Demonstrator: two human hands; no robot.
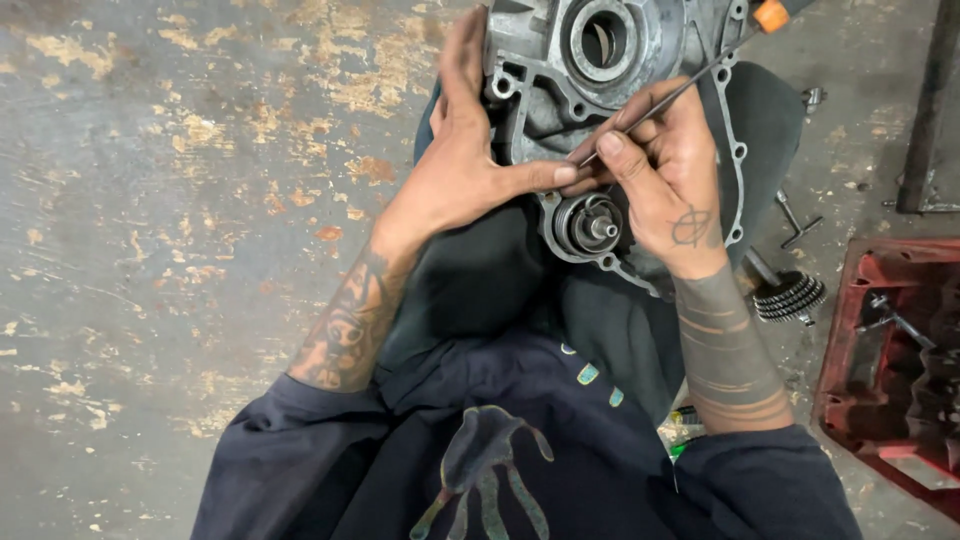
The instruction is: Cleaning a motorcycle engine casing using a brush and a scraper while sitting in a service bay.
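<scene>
A grey metal engine casing (560,75) rests on my lap, with a round bearing hole near its top and a small gear shaft (592,225) at its lower edge. My left hand (462,150) grips the casing's left side, its thumb stretched right along the casing face. My right hand (665,170) holds a thin screwdriver (700,78) with an orange handle end at the top right. The tip of the screwdriver lies under my fingers, close to my left thumb, pressed against the casing just above the gear shaft.
The worn concrete floor (170,200) spreads to the left. A stacked gear cluster (790,295) lies on the floor to the right, next to a red crate (880,340) holding metal parts. A small T-shaped tool (795,220) and a dark metal bar (925,110) sit further right.
</scene>
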